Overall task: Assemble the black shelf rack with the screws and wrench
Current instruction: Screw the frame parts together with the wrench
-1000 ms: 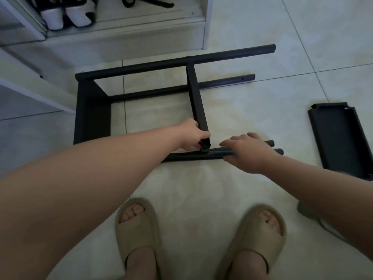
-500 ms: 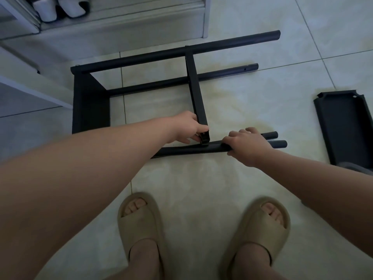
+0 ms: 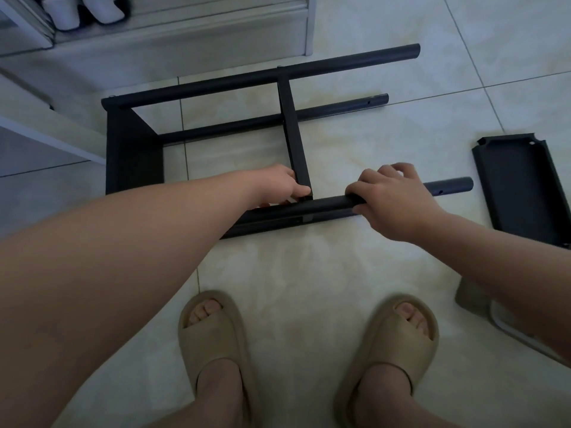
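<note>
Down nearest, a person's feet in beige sandals [image 3: 213, 335] are standing on the pale tiled floor [image 3: 309, 273]. Just beyond, the right hand [image 3: 392, 199] is wrapping its fingers round the near tube [image 3: 324, 206] of the black shelf rack [image 3: 234, 126], which is lying on its side on the floor. The left hand [image 3: 278, 188] is pinching the near end of the cross panel [image 3: 296, 156] right beside that tube. A loose black tray [image 3: 522, 186] is lying apart on the right. Farther off, the far tube [image 3: 340, 63] is running left to the end panel [image 3: 133, 159], and a white cabinet [image 3: 185, 35] holding shoes [image 3: 102, 7] is standing behind.
</note>
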### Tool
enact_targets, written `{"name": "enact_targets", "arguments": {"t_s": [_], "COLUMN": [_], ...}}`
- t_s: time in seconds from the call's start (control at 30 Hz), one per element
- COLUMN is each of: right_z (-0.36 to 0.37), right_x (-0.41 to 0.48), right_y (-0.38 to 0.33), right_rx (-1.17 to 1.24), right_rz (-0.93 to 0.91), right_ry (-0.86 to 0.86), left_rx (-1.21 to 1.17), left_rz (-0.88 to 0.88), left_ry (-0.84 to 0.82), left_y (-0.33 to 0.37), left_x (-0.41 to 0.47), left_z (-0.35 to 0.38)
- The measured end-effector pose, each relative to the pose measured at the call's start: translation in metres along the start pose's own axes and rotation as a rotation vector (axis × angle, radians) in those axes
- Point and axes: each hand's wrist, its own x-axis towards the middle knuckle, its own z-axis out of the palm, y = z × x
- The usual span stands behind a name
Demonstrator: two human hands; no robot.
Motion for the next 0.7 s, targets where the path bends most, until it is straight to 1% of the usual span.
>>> {"name": "enact_targets", "arguments": {"t_s": [0.17,0.33,0.47,0.53,0.6,0.7], "right_z": [-0.005,0.000,0.000,-0.004,-0.009,-0.020], "right_x": [0.015,0.020,0.016,0.006,-0.011,-0.048], "right_y": [0.001,0.003,0.004,0.006,0.013,0.034], "right_rx": [0.009,0.068,0.040,0.026,0.005,-0.042], "right_rz": [0.031,0.041,0.017,0.001,-0.005,0.041], "right_ry": [-0.020,0.006,-0.006,-0.012,-0.004,-0.009], "left_rx": [0.068,0.097,0.175,0.209,0.254,0.416], "left_rz": [0.034,0.009,-0.024,-0.026,-0.018,0.035], "left_ry": [0.051,0.075,0.125,0.188,0.290,0.437], "left_y": [0.001,0.003,0.007,0.013,0.022,0.040], "left_x": [0.002,0.002,-0.006,-0.014,-0.024,-0.043], "left_z": [-0.002,-0.002,0.001,0.003,0.008,0.020]}}
